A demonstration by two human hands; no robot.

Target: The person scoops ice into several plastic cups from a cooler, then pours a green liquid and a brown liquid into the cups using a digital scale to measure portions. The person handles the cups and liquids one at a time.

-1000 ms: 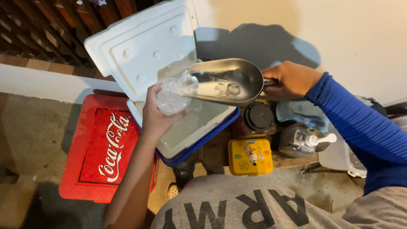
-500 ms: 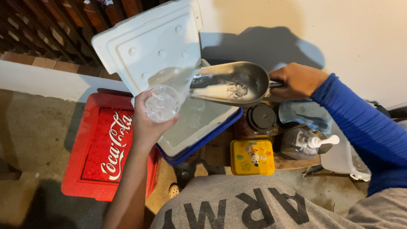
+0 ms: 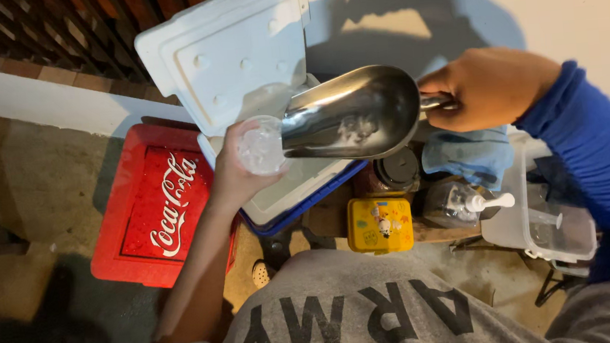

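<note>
My left hand (image 3: pixel 230 178) grips a clear plastic cup (image 3: pixel 260 146) with ice in it, held over the open white foam cooler (image 3: pixel 288 188). My right hand (image 3: pixel 492 87) holds the handle of a large metal scoop (image 3: pixel 351 114). The scoop's front lip rests at the cup's rim, and a few pieces of ice lie inside the scoop. The cooler's white lid (image 3: pixel 224 50) stands raised behind the cup.
A red plastic crate (image 3: pixel 157 206) sits on the floor to the left of the cooler. A yellow box (image 3: pixel 379 225), a dark round lid (image 3: pixel 397 171), a blue cloth (image 3: pixel 465 154), a pump bottle (image 3: pixel 470 205) and a clear tub (image 3: pixel 556 227) lie to the right.
The scoop has tipped down toward the cup and moved closer to it. My left hand has shifted the cup slightly under the scoop's lip. More ice sits in the cup.
</note>
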